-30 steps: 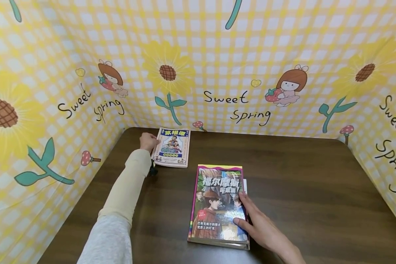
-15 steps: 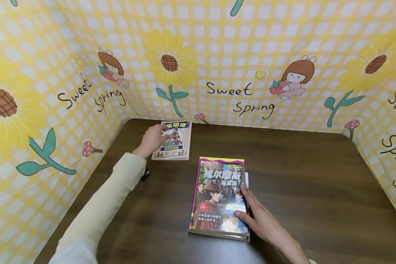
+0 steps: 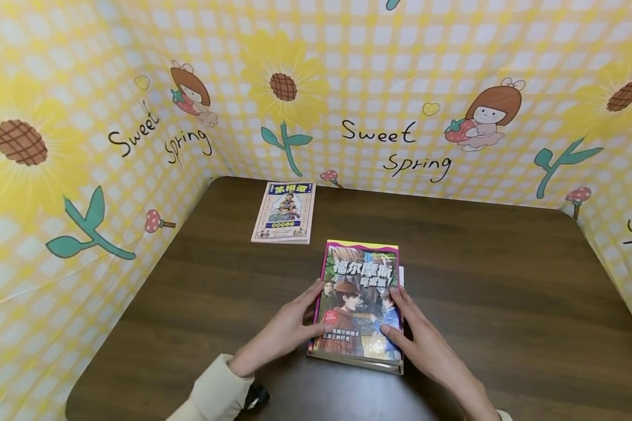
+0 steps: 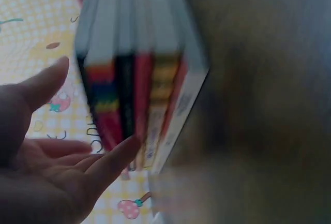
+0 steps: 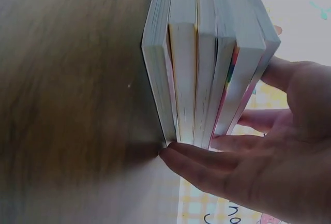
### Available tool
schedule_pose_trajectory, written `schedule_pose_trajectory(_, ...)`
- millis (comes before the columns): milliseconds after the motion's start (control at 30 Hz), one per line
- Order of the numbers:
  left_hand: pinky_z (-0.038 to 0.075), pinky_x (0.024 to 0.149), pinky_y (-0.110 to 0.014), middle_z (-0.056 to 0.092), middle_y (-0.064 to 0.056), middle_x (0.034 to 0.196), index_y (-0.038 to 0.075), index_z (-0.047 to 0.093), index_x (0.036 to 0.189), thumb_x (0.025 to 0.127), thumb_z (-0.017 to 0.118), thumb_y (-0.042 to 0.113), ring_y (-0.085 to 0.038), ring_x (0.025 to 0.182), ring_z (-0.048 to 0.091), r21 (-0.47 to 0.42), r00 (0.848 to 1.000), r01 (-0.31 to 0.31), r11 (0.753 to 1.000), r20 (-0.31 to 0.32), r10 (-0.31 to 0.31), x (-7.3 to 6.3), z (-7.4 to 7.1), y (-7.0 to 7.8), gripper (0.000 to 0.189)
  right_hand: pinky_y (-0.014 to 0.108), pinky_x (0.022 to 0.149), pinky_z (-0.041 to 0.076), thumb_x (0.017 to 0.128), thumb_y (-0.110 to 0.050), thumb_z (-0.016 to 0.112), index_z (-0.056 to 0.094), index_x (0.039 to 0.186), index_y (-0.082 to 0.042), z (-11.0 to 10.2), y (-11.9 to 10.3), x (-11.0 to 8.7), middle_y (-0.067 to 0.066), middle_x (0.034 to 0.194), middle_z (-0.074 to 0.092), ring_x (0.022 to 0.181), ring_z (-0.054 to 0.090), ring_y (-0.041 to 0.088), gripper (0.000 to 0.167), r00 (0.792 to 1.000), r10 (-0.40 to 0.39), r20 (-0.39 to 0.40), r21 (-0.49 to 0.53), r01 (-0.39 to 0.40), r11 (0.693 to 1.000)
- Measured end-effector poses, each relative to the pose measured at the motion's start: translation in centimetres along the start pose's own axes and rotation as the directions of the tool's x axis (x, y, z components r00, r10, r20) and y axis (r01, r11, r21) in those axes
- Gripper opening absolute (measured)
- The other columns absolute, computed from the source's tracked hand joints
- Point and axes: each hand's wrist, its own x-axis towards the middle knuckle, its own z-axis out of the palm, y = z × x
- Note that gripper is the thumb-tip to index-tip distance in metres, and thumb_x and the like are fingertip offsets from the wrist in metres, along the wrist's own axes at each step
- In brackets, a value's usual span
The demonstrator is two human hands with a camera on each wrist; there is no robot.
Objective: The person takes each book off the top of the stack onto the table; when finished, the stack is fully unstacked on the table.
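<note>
A stack of several books lies near the middle of the table, topped by one with an illustrated cover and Chinese title. My left hand is at its left side, thumb over the cover. In the left wrist view, the fingers are fairly straight beside the coloured spines. On the other side, my right hand has its thumb at the cover's right edge. Its extended fingers lie along the page edges in the right wrist view. Farther back lies a thinner book, apart from both hands.
The dark wooden table extends to the right and left of the stack. A yellow checked cloth with flowers and "Sweet Spring" lettering rises at the back and both sides. A black strap shows by the left cuff.
My left hand has left the thinner book at the back and come toward me to the stack's left side. The right hand has stayed at the stack. The head view has shifted slightly.
</note>
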Motion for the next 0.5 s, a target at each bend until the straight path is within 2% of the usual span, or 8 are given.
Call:
schedule_pose_trajectory(100, 0.038, 0.105, -0.047, 0.025, -0.015, 0.156, 0.006, 0.027, 0.152, 0.087, 0.072, 0.031, -0.034, 0.134, 0.039, -0.032, 0.999, 0.015, 0.999, -0.028, -0.016, -0.1, 0.9, -0.2, 0.083, 0.065, 0.102, 0.032, 0.091, -0.048, 0.061, 0.026, 0.154, -0.019, -0.1, 0.2, 0.0, 0.014, 0.159, 0.016, 0.138, 0.027, 0.042, 0.078, 1.0, 0.003, 0.021, 0.004, -0.003, 1.0)
schedule_pose_trajectory(200, 0.039, 0.104, -0.046, 0.027, -0.014, 0.155, 0.008, 0.026, 0.152, 0.087, 0.072, 0.027, -0.034, 0.133, 0.04, -0.073, 0.999, 0.02, 0.997, -0.038, -0.023, 0.0, 1.1, -0.4, 0.082, 0.067, 0.1, 0.032, 0.088, -0.052, 0.063, 0.024, 0.154, -0.024, -0.4, 0.3, -0.1, 0.012, 0.16, 0.013, 0.137, 0.028, 0.043, 0.082, 0.999, 0.008, 0.05, 0.008, -0.008, 1.0)
schedule_pose_trajectory(267, 0.04, 0.104, -0.045, 0.029, -0.016, 0.154, 0.008, 0.026, 0.152, 0.089, 0.071, 0.023, -0.034, 0.132, 0.041, -0.145, 0.999, 0.023, 0.989, -0.03, -0.028, -0.1, 1.1, -0.6, 0.079, 0.068, 0.098, 0.033, 0.087, -0.056, 0.062, 0.023, 0.154, -0.027, -0.5, 0.3, -0.1, 0.011, 0.161, 0.011, 0.137, 0.028, 0.044, 0.083, 0.998, 0.011, 0.065, 0.007, -0.011, 1.0)
schedule_pose_trajectory(400, 0.044, 0.098, -0.041, 0.031, -0.022, 0.151, 0.006, 0.028, 0.151, 0.091, 0.068, 0.013, -0.038, 0.129, 0.044, -0.318, 0.999, 0.037, 0.947, -0.019, -0.045, -0.1, 0.8, -1.2, 0.073, 0.068, 0.098, 0.034, 0.086, -0.058, 0.063, 0.02, 0.155, -0.029, -0.6, 0.3, -0.2, 0.012, 0.161, 0.011, 0.137, 0.029, 0.045, 0.086, 0.997, 0.001, 0.074, 0.001, -0.001, 1.0)
schedule_pose_trajectory(500, 0.05, 0.091, -0.036, 0.036, -0.025, 0.148, 0.005, 0.034, 0.149, 0.09, 0.067, 0.006, -0.041, 0.124, 0.048, -0.392, 0.995, 0.073, 0.917, -0.028, -0.092, -0.4, 0.6, -1.7, 0.067, 0.065, 0.1, 0.034, 0.085, -0.056, 0.065, 0.02, 0.155, -0.029, -0.4, 0.4, -0.4, 0.012, 0.161, 0.011, 0.138, 0.028, 0.043, 0.088, 0.996, 0.003, 0.084, 0.005, -0.003, 1.0)
